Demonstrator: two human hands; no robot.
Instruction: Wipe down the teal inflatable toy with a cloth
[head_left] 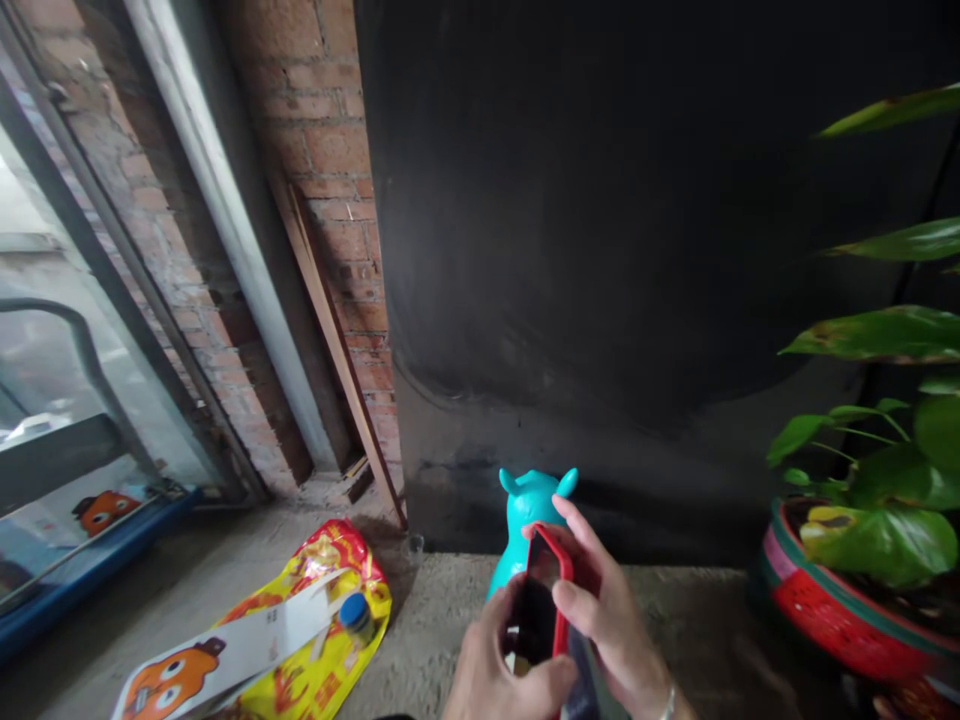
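- A black wall (637, 230) fills the back, rising straight behind the phone (541, 600).
- A brick wall (330, 150) stands left of the black wall and well beyond the phone, with a wooden plank (330, 320) leaning against it.
- A potted plant (877, 520) in a red pot sits well right of the phone on the concrete floor (435, 640).
- A yellow bag (300, 630) with an orange cartoon face lies flat on the floor left of the phone; a blue-capped bottle (355, 612) rests on it.
- A turquoise toy (529, 520) with two horns stands just behind the phone.
- The right hand (607, 610) curls over the phone's top and right edge, fingers pressed on its red case.
- The left hand (499, 660) clasps the phone's lower left from below, thumb against the case.
- The phone, dark-screened, stands nearly upright between both hands.
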